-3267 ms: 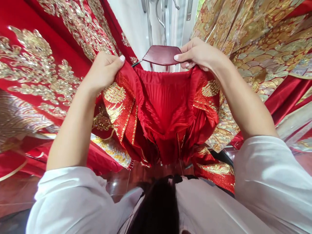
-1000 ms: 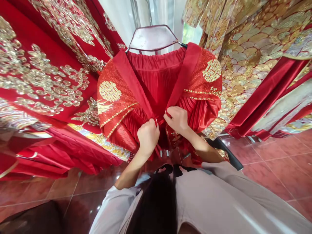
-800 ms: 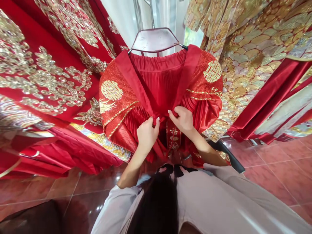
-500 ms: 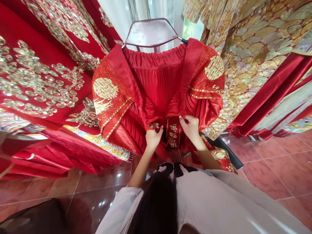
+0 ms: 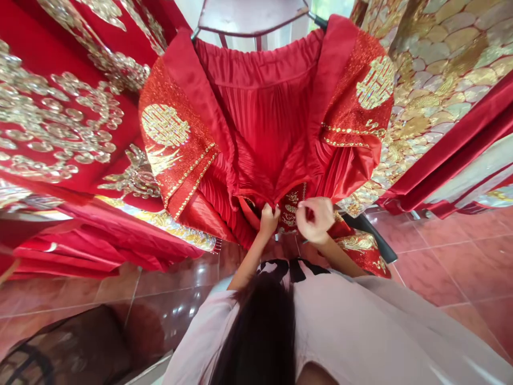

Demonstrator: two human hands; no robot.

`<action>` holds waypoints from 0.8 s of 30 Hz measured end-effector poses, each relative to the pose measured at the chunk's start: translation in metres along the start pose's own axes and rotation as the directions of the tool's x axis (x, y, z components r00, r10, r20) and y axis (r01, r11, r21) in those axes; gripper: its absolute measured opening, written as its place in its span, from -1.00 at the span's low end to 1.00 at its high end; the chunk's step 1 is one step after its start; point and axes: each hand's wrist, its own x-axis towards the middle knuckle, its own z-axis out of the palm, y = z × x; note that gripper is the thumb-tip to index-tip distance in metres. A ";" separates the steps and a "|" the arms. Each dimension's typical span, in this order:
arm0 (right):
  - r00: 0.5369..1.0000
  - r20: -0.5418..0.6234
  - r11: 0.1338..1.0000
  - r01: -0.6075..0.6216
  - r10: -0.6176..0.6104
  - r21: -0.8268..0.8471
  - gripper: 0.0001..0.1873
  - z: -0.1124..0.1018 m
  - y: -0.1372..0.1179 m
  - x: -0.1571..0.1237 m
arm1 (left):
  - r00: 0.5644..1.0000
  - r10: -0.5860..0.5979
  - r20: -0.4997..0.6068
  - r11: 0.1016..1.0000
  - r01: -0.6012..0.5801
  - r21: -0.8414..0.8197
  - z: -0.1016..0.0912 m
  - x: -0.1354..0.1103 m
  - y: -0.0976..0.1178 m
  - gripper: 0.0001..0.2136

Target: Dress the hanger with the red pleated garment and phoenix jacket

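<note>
Brightest at top, behind hanger (image 5: 250,18). Jacket (image 5: 272,128) well lit, shadowed low down. White glints on floor (image 5: 172,302). Bag (image 5: 76,342) dim, lower left. Outer edges stretched, smeared.

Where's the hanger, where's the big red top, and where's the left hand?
Hanger (image 5: 253,16): head view, on its broad middle plate.
Red top (image 5: 264,128): head view, on the pleated cloth between the front edges.
Left hand (image 5: 268,221): head view, on the middle of the hand.

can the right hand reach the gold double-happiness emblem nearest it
Likely yes: the right hand is below the gold double-happiness emblem on the red jacket, with nothing visible blocking the way.
</note>
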 end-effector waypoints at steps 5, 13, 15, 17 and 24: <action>0.718 0.605 0.935 -0.325 0.344 -0.146 -0.90 0.030 -0.004 -0.041 | 1.000 -0.022 -0.004 0.989 0.021 -0.146 0.006 -0.038 -0.002 -0.90; 0.552 0.675 0.806 -0.582 0.489 -0.109 -0.94 0.032 0.001 -0.054 | 0.997 -0.073 0.017 0.964 0.075 -0.254 0.002 -0.045 -0.004 -0.89; 0.491 0.700 0.740 -0.667 0.518 -0.080 -0.97 0.032 0.003 -0.050 | 0.997 -0.078 0.026 0.963 0.082 -0.258 0.002 -0.045 -0.005 -0.88; 0.453 0.713 0.692 -0.719 0.536 -0.064 -0.92 0.033 0.005 -0.047 | 0.996 -0.080 0.036 0.963 0.087 -0.255 0.002 -0.045 -0.007 -0.88; 0.162 0.868 0.277 -0.960 0.469 0.029 -0.71 0.040 0.004 -0.051 | 0.993 -0.093 0.066 0.971 0.105 -0.215 0.005 -0.047 -0.018 -0.84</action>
